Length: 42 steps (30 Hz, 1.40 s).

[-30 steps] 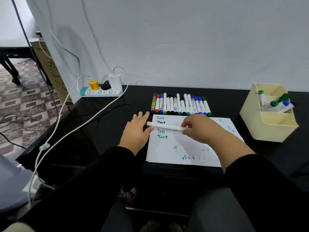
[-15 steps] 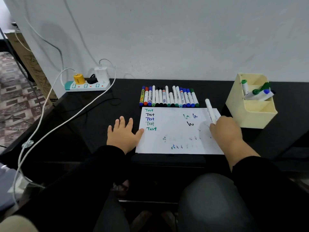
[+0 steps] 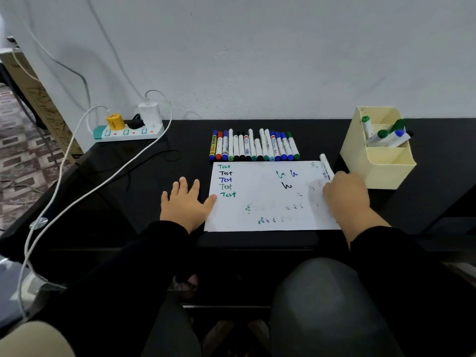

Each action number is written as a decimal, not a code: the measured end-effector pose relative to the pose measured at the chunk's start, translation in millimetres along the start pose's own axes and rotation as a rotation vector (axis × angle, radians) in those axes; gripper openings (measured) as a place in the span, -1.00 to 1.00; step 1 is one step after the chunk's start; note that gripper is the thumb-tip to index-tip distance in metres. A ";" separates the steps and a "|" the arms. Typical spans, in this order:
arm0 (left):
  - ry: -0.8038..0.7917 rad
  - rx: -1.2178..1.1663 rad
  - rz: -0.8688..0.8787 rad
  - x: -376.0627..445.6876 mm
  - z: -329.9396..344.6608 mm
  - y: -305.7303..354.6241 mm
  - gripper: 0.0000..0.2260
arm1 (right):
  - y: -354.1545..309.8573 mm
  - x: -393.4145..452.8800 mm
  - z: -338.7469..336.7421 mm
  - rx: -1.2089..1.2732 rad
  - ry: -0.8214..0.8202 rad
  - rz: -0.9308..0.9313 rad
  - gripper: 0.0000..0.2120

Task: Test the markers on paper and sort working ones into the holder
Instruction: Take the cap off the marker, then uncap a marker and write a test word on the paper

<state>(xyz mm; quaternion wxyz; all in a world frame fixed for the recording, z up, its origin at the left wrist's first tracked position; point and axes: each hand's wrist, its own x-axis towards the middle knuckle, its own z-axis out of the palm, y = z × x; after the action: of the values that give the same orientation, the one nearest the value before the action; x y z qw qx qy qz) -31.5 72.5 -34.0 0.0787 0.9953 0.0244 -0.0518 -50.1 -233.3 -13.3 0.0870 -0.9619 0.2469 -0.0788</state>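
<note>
A white paper (image 3: pixel 265 199) with several "Test" words and scribbles lies on the black desk. My right hand (image 3: pixel 345 194) grips a white marker (image 3: pixel 325 167) at the paper's right edge, its barrel pointing away from me. My left hand (image 3: pixel 184 203) lies flat on the desk, thumb on the paper's left edge. A row of several markers (image 3: pixel 253 146) lies just behind the paper. The cream holder (image 3: pixel 378 153) stands at the right, with green- and blue-capped markers (image 3: pixel 386 135) in its back compartment.
A power strip (image 3: pixel 127 131) with a yellow plug and a white charger sits at the back left against the wall. White and black cables (image 3: pixel 103 181) trail across the desk's left side. My knees show below the desk's front edge.
My right hand has carried the white marker from the paper's left side to its right edge near the holder. My left hand slid slightly back along the paper's left edge.
</note>
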 end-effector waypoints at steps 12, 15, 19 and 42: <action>-0.007 0.011 -0.023 0.7 -1.4 2.5 -0.37 | -26.0 19.2 -15.5 -0.201 0.161 -0.310 -0.75; -0.007 0.010 -0.018 1.0 -2.5 3.4 -0.38 | -40.7 29.6 -15.0 -0.229 0.148 -0.381 -0.75; 0.001 0.007 -0.008 1.6 -1.2 2.1 -0.38 | -62.9 44.3 -13.0 -0.233 0.068 -0.395 -0.69; -0.024 0.001 -0.025 2.4 -2.7 3.1 -0.38 | -86.9 93.4 -25.3 0.256 -0.199 0.044 -0.79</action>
<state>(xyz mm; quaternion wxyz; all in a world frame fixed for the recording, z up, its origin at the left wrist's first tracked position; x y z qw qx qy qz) -28.7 70.0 -31.2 0.0779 0.9942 0.0360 -0.0648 65.9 -207.1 39.4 0.2348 -0.9403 0.2461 -0.0121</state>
